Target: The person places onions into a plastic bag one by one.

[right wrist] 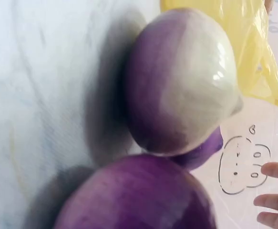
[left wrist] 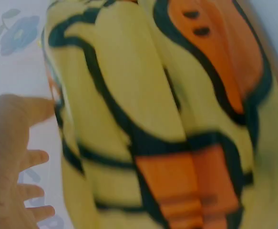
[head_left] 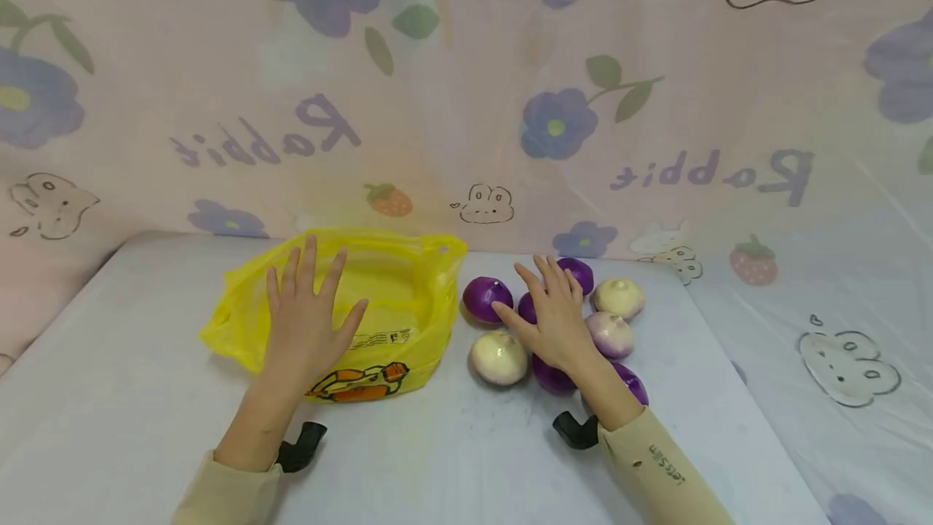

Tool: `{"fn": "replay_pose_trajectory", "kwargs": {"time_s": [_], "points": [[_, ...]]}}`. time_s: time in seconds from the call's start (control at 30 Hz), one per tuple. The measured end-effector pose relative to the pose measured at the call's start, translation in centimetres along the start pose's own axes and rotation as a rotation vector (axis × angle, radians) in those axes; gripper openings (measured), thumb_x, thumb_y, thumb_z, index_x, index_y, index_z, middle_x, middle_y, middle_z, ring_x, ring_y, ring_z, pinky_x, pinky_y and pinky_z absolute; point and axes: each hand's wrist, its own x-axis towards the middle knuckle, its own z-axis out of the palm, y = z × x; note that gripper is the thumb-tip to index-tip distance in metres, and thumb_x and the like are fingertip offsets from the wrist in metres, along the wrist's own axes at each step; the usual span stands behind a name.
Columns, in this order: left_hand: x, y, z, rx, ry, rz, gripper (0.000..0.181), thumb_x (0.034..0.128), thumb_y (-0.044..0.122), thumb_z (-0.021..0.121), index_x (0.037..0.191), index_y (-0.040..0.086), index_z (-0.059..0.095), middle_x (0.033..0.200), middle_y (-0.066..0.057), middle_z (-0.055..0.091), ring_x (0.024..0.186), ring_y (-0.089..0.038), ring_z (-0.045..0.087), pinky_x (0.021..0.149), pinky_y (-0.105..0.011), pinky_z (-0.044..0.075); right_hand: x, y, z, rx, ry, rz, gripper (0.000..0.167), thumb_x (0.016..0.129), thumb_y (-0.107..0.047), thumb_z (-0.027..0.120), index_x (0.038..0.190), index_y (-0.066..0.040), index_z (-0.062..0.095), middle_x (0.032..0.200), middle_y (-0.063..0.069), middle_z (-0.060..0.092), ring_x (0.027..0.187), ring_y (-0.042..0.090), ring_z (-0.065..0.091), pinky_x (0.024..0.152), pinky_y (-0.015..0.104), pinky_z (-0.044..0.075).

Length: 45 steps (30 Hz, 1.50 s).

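Yellow and thin, a cartoon-printed plastic bag [head_left: 437, 322] is gaping on the white table [head_left: 437, 460], with your left hand [head_left: 302, 330] hovering over it, fingers spread, while your right hand [head_left: 557, 322], also open-fingered, is hovering over glossy, round, purple and creamy-white bulbs [head_left: 499, 359] clustering right of the bag.

bag [head_left: 436, 322] left of vegetables [head_left: 499, 358] on table [head_left: 437, 460]

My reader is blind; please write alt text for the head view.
A left hand, fingers spread, shows in front of an open yellow bag; a right hand partly hides purple and whitish bulb-shaped vegetables on the pale tabletop. A flower-printed cloth hangs behind.
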Motion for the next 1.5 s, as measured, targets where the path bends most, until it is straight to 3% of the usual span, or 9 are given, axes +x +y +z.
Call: {"fn": "replay_pose_trajectory", "kwargs": {"time_s": [0.17,0.33,0.47,0.63,0.83,1.03,1.23,1.5], "points": [[-0.4,-1.4,-1.0,-0.032,0.058,-0.023,0.064,0.0883,0.022,0.064,0.144,0.005,0.039,0.157,-0.025,0.009,0.141,-0.048,0.013,0.112,-0.066,0.004,0.0,-0.1,-0.1,0.082,-0.014,0.009,0.067,0.088,-0.048,0.061,0.139,-0.008,0.047,0.148,0.021,0.035,0.14,0.04,0.025,0.112,0.06,0.015],[-0.8,-2.7,-1.7,-0.024,0.067,-0.042,0.061,0.0879,0.018,0.063,0.143,0.003,0.041,0.155,-0.028,0.012,0.138,-0.05,0.016,0.112,-0.066,0.003,-0.4,-0.1,-0.3,0.157,-0.05,0.026,0.068,0.086,-0.046,0.066,0.139,-0.008,0.047,0.147,0.02,0.037,0.134,0.044,0.033,0.11,0.062,0.023],[-1.7,-3.7,-2.0,-0.03,0.065,-0.059,0.06,0.0873,0.017,0.063,0.142,0.002,0.041,0.154,-0.03,0.013,0.137,-0.052,0.017,0.112,-0.067,0.004,-0.9,0.0,0.1,0.18,-0.077,0.032,0.069,0.085,-0.048,0.066,0.139,-0.009,0.048,0.146,0.019,0.038,0.135,0.04,0.037,0.108,0.061,0.03],[-2.6,-4.8,-2.0,-0.047,0.046,-0.103,0.06,0.0876,0.017,0.062,0.141,0.001,0.04,0.152,-0.033,0.014,0.136,-0.055,0.016,0.111,-0.068,0.003,-1.4,-0.4,0.6,0.197,-0.101,0.039,0.07,0.083,-0.05,0.068,0.138,-0.01,0.049,0.145,0.018,0.041,0.13,0.039,0.044,0.105,0.06,0.036],[-2.8,-6.1,-2.4,-0.078,0.016,-0.143,0.054,0.0925,0.022,0.056,0.141,0.002,0.042,0.15,-0.037,0.015,0.135,-0.057,0.014,0.108,-0.072,0.003,-1.9,-0.8,0.9,0.214,-0.117,0.02,0.072,0.08,-0.047,0.072,0.139,-0.012,0.048,0.142,0.016,0.045,0.126,0.034,0.049,0.101,0.053,0.043],[-2.6,-7.0,-2.6,-0.151,0.024,-0.143,0.048,0.0953,0.025,0.053,0.137,0.003,0.047,0.147,-0.039,0.018,0.132,-0.06,0.017,0.103,-0.076,0.008,-2.1,-1.0,0.9,0.216,-0.121,-0.006,0.076,0.077,-0.047,0.075,0.138,-0.012,0.049,0.138,0.012,0.048,0.124,0.03,0.051,0.101,0.049,0.044],[-2.9,-7.7,-2.6,-0.237,-0.018,-0.197,0.049,0.0973,0.027,0.051,0.138,0.001,0.046,0.149,-0.038,0.015,0.131,-0.063,0.016,0.098,-0.079,0.014,-2.5,-0.9,0.7,0.244,-0.154,-0.002,0.08,0.074,-0.048,0.078,0.139,-0.013,0.047,0.137,0.013,0.049,0.116,0.03,0.054,0.098,0.049,0.047],[-3.5,-8.4,-2.7,-0.261,-0.069,-0.255,0.058,0.0944,0.025,0.056,0.144,0.001,0.038,0.148,-0.038,0.017,0.123,-0.061,0.032,0.09,-0.077,0.029,-2.8,-0.6,1.3,0.267,-0.193,-0.029,0.08,0.073,-0.047,0.078,0.138,-0.011,0.048,0.128,0.012,0.053,0.107,0.029,0.058,0.091,0.045,0.051]]}}
